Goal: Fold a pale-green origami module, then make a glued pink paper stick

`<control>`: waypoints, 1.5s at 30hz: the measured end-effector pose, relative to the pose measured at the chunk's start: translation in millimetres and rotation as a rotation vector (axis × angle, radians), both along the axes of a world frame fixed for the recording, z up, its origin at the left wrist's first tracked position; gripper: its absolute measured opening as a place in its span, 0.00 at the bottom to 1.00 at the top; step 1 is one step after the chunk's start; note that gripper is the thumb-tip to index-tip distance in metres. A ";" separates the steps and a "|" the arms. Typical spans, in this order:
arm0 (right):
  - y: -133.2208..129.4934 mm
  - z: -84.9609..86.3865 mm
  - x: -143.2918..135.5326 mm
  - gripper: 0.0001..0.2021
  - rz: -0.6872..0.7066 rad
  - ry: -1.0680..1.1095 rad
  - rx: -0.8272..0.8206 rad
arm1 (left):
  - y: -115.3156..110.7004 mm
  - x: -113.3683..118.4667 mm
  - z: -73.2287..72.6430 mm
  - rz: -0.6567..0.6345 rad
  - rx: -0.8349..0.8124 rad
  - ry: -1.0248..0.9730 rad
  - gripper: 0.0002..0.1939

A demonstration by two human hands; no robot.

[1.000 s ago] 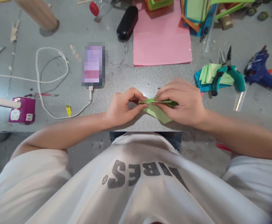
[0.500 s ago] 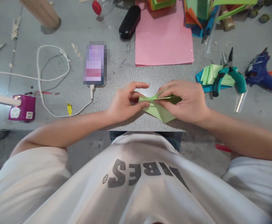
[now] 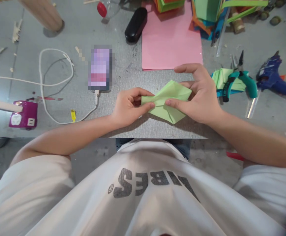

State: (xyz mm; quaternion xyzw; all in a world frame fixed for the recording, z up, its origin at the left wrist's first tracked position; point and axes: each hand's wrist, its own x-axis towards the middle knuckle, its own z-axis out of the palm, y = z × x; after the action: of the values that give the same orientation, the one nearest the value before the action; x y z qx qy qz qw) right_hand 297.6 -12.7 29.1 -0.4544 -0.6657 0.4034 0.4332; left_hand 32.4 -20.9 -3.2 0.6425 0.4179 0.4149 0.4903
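Note:
Between my hands is a light green folded paper (image 3: 173, 93), held near the table's front edge. Its right part is spread into a broad, creased shape, and a narrow folded strip runs to the left. My left hand (image 3: 130, 105) pinches that strip, thumb on top and fingers curled behind. With its thumb on the front face and some fingers behind, my right hand (image 3: 200, 95) grips the wide part; its index finger sticks out above. Pink paper sheets (image 3: 171, 39) lie beyond the hands.
Pliers (image 3: 239, 78) rest on folded green and blue papers (image 3: 222, 77) at right, beside a blue glue gun (image 3: 276, 75). A phone (image 3: 100, 68) charges at left on a white cable (image 3: 56, 121) near a purple adapter (image 3: 23, 113). A black case (image 3: 136, 24) lies behind.
The green paper's upper part has been opened out and now shows its flat face. My right hand has shifted right and up along it, index finger lifted; the left hand keeps its pinch.

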 end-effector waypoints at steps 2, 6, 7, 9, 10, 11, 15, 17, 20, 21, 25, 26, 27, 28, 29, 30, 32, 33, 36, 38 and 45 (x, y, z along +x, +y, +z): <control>2.7 0.3 -0.4 0.40 -0.021 0.035 -0.010 | 0.0 -0.2 -0.6 0.013 0.012 -0.003 0.22; 7.3 -5.9 1.3 0.39 0.013 0.099 -0.071 | 1.3 -0.1 -1.9 0.039 0.044 -0.027 0.22; 7.7 -7.8 1.8 0.38 0.032 0.108 -0.091 | 1.9 -0.1 -2.3 0.046 0.050 -0.030 0.22; 7.7 -10.6 2.1 0.37 0.048 0.116 -0.109 | 3.3 0.0 -3.3 0.054 0.048 -0.030 0.21; 7.3 -11.6 1.9 0.36 0.041 0.116 -0.105 | 3.9 0.0 -3.8 0.054 0.039 -0.031 0.21; 6.8 -12.3 1.5 0.36 0.030 0.112 -0.096 | 4.4 0.2 -4.2 0.051 0.023 -0.033 0.21; 5.9 -15.3 1.9 0.35 -0.016 0.081 -0.030 | 5.7 0.4 -3.8 0.019 -0.057 -0.066 0.20; 7.1 -17.7 4.2 0.33 -0.019 0.056 -0.006 | 6.2 -0.1 -2.5 0.013 -0.069 -0.060 0.19; 11.0 -22.2 8.6 0.32 -0.006 0.046 0.026 | 7.7 -2.2 -0.7 0.024 -0.054 -0.030 0.17; 12.8 -23.4 9.6 0.32 0.000 0.057 0.035 | 8.3 -3.1 -0.4 0.034 -0.044 -0.025 0.17; 19.9 -25.1 10.4 0.37 0.001 0.103 0.006 | 10.3 -5.9 0.1 0.059 -0.021 -0.008 0.15; 21.1 -24.6 10.5 0.37 -0.003 0.102 -0.007 | 10.7 -6.3 0.3 0.060 -0.020 -0.003 0.15; 22.0 -24.0 10.8 0.38 -0.004 0.099 -0.010 | 11.0 -6.7 0.6 0.059 -0.019 0.002 0.16; 22.5 -23.3 11.4 0.38 0.003 0.086 -0.006 | 11.4 -7.0 0.8 0.058 -0.019 0.004 0.16; 22.7 -22.6 12.3 0.37 0.017 0.066 0.000 | 11.7 -7.2 1.0 0.058 -0.020 0.004 0.16; 22.7 -22.1 13.3 0.37 0.033 0.042 0.007 | 12.1 -7.5 1.1 0.055 -0.020 0.004 0.16; 22.4 -21.6 15.6 0.36 0.051 0.000 0.016 | 13.0 -8.2 0.8 0.045 -0.021 0.012 0.17; 22.4 -21.4 16.5 0.36 0.047 -0.007 0.020 | 13.7 -8.6 0.5 0.040 -0.018 0.019 0.16; 23.2 -20.2 18.3 0.37 0.014 0.019 0.043 | 16.8 -10.2 -0.9 0.031 0.017 0.048 0.16; 24.5 -18.4 19.0 0.37 0.013 0.038 0.032 | 19.9 -11.8 -1.8 0.025 0.053 0.070 0.15; 43.3 -18.1 23.9 0.42 0.060 0.234 -0.112 | 30.1 -16.3 -1.7 -0.008 0.021 0.055 0.13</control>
State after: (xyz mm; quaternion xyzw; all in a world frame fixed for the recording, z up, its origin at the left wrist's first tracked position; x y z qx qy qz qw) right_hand 321.5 30.6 11.0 -0.4074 -0.6005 0.5029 0.4696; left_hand 16.0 9.2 -5.0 0.6604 0.4241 0.3998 0.4735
